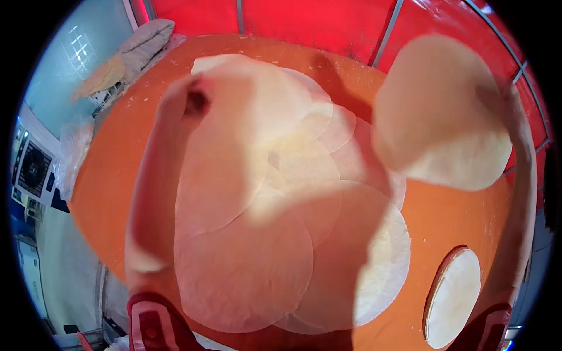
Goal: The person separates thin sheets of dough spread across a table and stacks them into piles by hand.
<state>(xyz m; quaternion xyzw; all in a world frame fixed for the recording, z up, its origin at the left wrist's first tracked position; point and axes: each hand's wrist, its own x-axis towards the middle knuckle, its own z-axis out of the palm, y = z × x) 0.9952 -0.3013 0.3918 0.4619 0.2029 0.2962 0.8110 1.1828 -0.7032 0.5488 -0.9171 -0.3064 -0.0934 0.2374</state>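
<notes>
My right hand [496, 100] holds a large thin round flatbread [436, 117] up by its right edge, above the right side of the table. The bread and hand are blurred by motion. At the far left, my left hand [196, 98] is closed at the edge of another thin flatbread [234, 79], which is also partly blurred. Several thin round flatbreads [243, 275] lie spread and overlapping in the middle of the orange table [123, 175]. Shadows of my arms fall across them.
A round flat stack [453, 298] with a pale top lies at the table's right front. Bunched cloth [140, 44] and clear plastic [73, 155] are at the left edge. Red panels [310, 26] with metal bars rise behind the table. A white appliance [35, 167] stands far left.
</notes>
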